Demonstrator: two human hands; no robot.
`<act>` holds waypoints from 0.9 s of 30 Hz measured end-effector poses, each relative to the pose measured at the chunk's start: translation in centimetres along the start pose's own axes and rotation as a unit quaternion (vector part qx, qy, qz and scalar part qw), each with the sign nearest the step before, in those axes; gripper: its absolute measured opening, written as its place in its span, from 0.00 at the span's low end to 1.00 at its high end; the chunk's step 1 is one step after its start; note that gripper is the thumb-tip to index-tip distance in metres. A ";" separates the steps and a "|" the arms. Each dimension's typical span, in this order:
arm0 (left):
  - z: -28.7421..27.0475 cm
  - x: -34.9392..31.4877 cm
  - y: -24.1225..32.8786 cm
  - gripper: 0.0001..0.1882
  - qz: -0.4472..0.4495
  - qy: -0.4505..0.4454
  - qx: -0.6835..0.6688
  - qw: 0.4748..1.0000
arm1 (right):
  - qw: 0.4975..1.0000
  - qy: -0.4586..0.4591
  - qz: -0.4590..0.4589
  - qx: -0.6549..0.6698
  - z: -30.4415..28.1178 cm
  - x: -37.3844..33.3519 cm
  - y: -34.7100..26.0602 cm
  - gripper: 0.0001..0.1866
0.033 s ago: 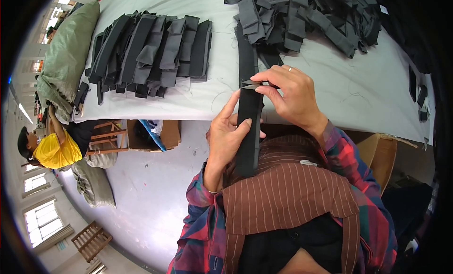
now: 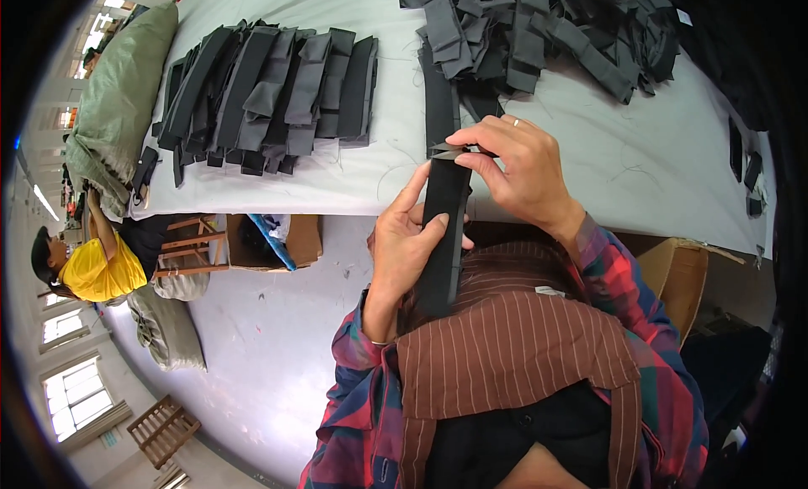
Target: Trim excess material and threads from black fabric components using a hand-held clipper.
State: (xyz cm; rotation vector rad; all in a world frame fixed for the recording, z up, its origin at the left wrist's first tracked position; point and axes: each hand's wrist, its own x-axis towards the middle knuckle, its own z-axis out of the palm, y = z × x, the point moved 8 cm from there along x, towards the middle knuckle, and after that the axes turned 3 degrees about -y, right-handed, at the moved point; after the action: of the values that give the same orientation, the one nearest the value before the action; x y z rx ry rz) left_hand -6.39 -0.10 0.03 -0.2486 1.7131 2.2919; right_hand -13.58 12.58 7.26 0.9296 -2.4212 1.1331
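Since the earlier frame, the black strip (image 2: 448,194) has shifted very slightly. At left, many dark strips (image 2: 269,93) lie on the table (image 2: 396,173). Next, the left hand (image 2: 404,241) grips the black strip at the table's front edge; the right hand (image 2: 523,165) pinches small metal snips (image 2: 446,153) across it.

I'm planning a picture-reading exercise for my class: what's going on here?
A person at a white-covered table holds a long dark strip in the left hand. The right hand pinches what look like small metal snips, blades at the strip. On the table lie a row of dark strips at left and a loose heap at upper right.
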 end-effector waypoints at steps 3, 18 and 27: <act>0.0 -0.2 -0.1 0.33 -0.013 -0.015 0.001 1.000 | 1.000 -0.013 -0.016 0.006 0.1 0.2 0.4 0.04; -2.1 -0.7 -2.4 0.07 -0.025 -0.017 -0.163 0.986 | 0.941 -0.116 0.163 0.272 0.9 -4.1 1.3 0.08; -1.7 -1.8 -2.7 0.27 0.010 0.005 -0.081 0.997 | 0.935 -0.175 0.171 0.258 3.2 -6.2 0.5 0.06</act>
State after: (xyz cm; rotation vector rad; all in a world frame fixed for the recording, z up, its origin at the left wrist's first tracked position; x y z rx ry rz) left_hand -3.85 -1.25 -2.36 -0.2768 1.5436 2.4510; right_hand -9.28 13.04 1.74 0.9356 -2.6927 1.9466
